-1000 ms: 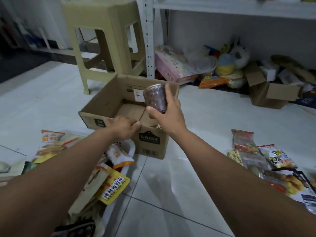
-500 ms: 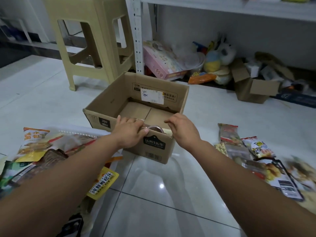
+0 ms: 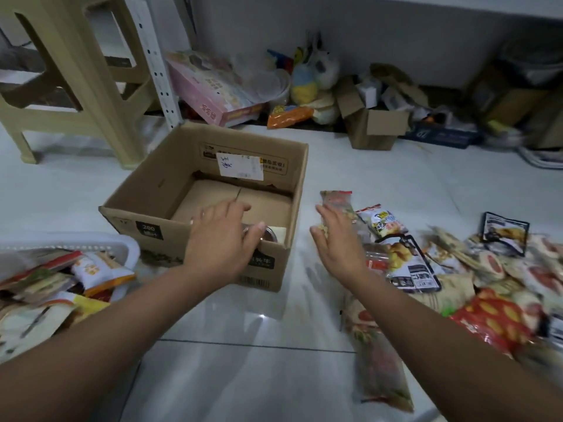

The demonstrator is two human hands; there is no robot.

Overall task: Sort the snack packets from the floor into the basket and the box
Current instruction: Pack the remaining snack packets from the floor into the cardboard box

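The right hand has left the cardboard box since half a second ago. It now reaches to the box's right, towards the snack packets heaped on the floor. The clear plastic jar it carried sits inside the box, against the near wall. The right hand's fingers are straight and slightly spread, holding nothing, tips over a long clear packet with a red top edge. The left hand is over the box's near wall, fingers loose and apart, empty. Left of the box, a white basket already holds several packets. To do this step well, single out one packet and pinch its edge seam, since the packets overlap and their film looks slippery. They are flat, glossy pouches printed in red, white and black.
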